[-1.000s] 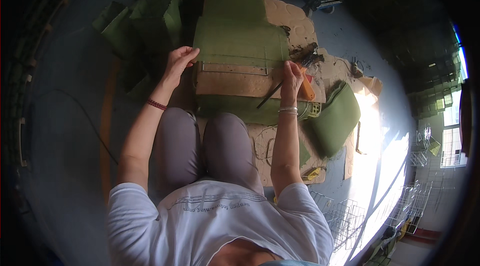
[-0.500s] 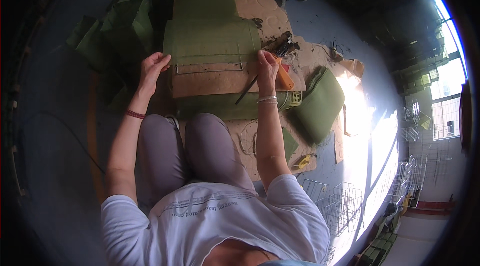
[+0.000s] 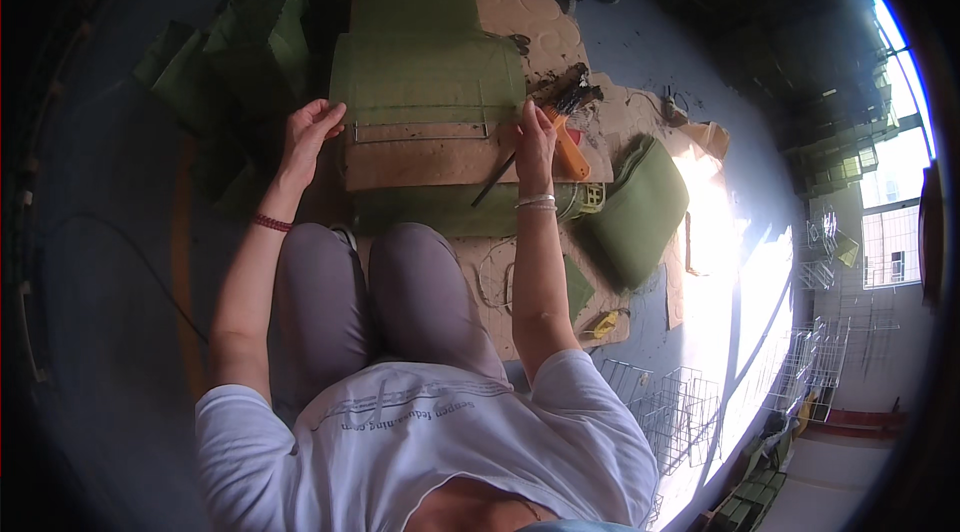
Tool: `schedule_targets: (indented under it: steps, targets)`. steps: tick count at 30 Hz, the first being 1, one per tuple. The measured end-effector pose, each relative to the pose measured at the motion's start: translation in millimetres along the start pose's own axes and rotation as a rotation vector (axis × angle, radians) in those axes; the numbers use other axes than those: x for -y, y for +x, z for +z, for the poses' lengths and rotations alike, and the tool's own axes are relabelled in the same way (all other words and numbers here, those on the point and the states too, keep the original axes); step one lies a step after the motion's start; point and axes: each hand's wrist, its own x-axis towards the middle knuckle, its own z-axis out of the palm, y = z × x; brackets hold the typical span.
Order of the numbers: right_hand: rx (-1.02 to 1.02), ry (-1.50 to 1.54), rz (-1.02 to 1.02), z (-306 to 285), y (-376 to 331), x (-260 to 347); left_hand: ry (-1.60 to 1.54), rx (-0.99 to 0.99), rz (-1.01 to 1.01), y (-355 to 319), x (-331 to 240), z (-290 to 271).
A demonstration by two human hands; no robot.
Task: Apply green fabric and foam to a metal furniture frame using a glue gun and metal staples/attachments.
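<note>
A thin green sheet [image 3: 425, 67] lies over brown cardboard [image 3: 420, 164] in front of my knees. A metal wire frame [image 3: 420, 139] shows through the sheet, its near bar sticking out past the sheet's near edge. My left hand [image 3: 312, 132] pinches the sheet's near left corner between thumb and fingers. At the near right corner, my right hand [image 3: 536, 137] pinches the sheet's edge. Just right of that hand lies a brush with an orange handle [image 3: 572, 154] and black, clotted bristles [image 3: 572, 90]. A thin black stick [image 3: 492, 182] pokes out beside my right wrist.
Below the cardboard is a green padded block [image 3: 430, 210]. A folded green piece [image 3: 640, 212] lies to the right, with a yellow tool [image 3: 603, 325] nearer me. Green folded pieces [image 3: 260, 32] stand at the far left. Wire racks [image 3: 675, 417] stand at the lower right.
Both hands keep their hold on the sheet and have barely shifted. The sheet's near edge and the wire frame sit very slightly farther from me.
</note>
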Motion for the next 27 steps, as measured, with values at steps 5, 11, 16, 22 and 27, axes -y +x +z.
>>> schedule_targets:
  steps: [5, 11, 16, 22, 27]
  targets:
    - [0.031, -0.185, -0.213, -5.5, -0.8, -1.7, 0.067, -0.008, 0.063, -0.7, -2.6, 3.7]
    - [0.009, -0.247, -0.333, -11.0, 1.5, -6.0, 0.031, -0.007, 0.082, -0.2, 0.1, 5.0]
    - [0.012, -0.161, -0.213, -14.0, 8.9, -13.6, 0.050, 0.014, 0.082, 1.8, 5.6, -4.6]
    - [-0.115, -0.408, -0.303, -3.8, -5.6, -2.6, 0.417, -0.161, 0.238, 2.5, -7.2, -3.9]
    - [0.238, -1.229, -0.958, 83.6, -59.1, 14.8, 1.106, -0.087, 0.859, 3.1, -27.9, 20.1]
